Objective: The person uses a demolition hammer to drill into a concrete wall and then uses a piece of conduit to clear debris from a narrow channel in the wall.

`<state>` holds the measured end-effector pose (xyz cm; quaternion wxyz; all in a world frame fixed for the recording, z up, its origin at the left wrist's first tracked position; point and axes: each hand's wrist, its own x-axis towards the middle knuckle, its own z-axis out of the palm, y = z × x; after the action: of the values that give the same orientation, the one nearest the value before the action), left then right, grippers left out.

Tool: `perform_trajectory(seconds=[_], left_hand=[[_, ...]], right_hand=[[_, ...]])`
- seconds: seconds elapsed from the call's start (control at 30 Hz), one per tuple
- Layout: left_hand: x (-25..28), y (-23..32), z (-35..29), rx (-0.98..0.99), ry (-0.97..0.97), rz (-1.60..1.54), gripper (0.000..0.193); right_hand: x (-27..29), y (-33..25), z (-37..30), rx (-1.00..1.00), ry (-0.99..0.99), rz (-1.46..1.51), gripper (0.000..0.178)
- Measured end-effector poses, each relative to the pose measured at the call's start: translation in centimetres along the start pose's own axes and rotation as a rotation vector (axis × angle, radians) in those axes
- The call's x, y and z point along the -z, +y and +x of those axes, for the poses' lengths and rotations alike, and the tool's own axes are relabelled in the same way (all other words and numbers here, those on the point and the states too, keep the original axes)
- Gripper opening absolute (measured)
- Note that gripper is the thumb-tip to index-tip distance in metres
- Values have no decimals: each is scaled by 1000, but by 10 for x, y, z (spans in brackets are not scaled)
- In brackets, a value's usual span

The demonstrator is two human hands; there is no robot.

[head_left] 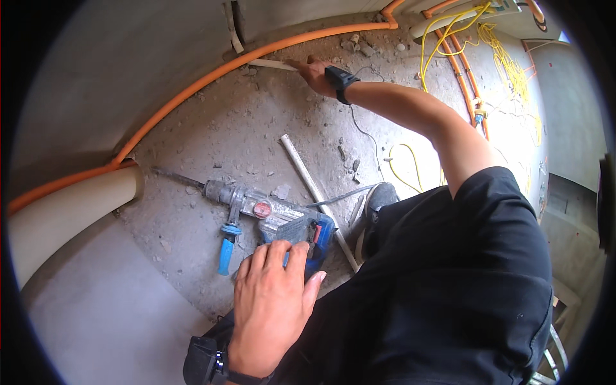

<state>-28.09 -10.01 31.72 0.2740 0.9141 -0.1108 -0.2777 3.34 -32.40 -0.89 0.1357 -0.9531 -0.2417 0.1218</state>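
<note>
My right hand (314, 74) stretches far ahead and closes round the near end of a short whitish pipe (273, 64). That pipe lies low over the floor, its other end by the orange pipe at the wall. My left hand (273, 298) is open at the front, its fingers extended over the rear of a demolition hammer drill (263, 208); whether they touch it I cannot tell. The drill lies on its side, its chisel bit pointing left and its blue side handle toward me. Beyond its rear, a longer white pipe (301, 165) slants across the floor, partly hidden by the drill.
An orange pipe (212, 76) runs along the wall base. A thick cream pipe (83, 215) comes in at left. Rubble (362, 48) lies on the concrete floor. Yellow cables (507, 64) and more orange pipes (459, 74) are at right. My shoe (382, 197) stands beside the drill's grey cord.
</note>
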Motion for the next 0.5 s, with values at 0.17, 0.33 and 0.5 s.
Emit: perform_trajectory(seconds=[0.17, 0.33, 0.5], left_hand=[[3, 3, -1, 40, -10, -29, 41], [2, -3, 7, 39, -19, -37, 41], [5, -8, 10, 39, -17, -32, 41]], right_hand=[[-21, -20, 15, -2, 27, 133, 44], [63, -17, 43, -36, -535, 133, 40], [101, -4, 42, 32, -413, -7, 39]])
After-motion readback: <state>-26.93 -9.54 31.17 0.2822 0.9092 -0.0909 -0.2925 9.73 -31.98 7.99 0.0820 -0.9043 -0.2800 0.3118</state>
